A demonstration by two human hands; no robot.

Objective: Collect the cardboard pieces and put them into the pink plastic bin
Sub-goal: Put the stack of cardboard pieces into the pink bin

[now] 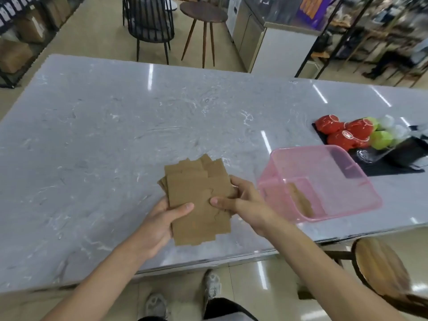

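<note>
1. The marble table fills most of the view, and its near edge runs just below the person's wrists.

2. The pink plastic bin stands on the table to the right of the hands, close to the near edge. Its open mouth appears to tilt toward the camera. At least one brown piece already lies inside, seen through the tinted wall.

3. The stack of cardboard pieces is held just above the table, in front of the body. Its long axis runs away from the person and leans slightly left. The sheets are fanned unevenly at the far end, so an exact count is not possible.

4. The left hand is closed on the stack's left edge, thumb on top and fingers hidden beneath.

5. The right hand clamps the right edge, thumb pressed onto the top sheet. This hand lies between the stack and the bin, so it is the nearer one. I judge the coming move to be a short carry rightward, over the bin's near-left rim.

6. Hard to make out: the bin's far rim blends into a dark tray of red and green items behind it. Any loose pieces under the forearms cannot be seen.
</note>
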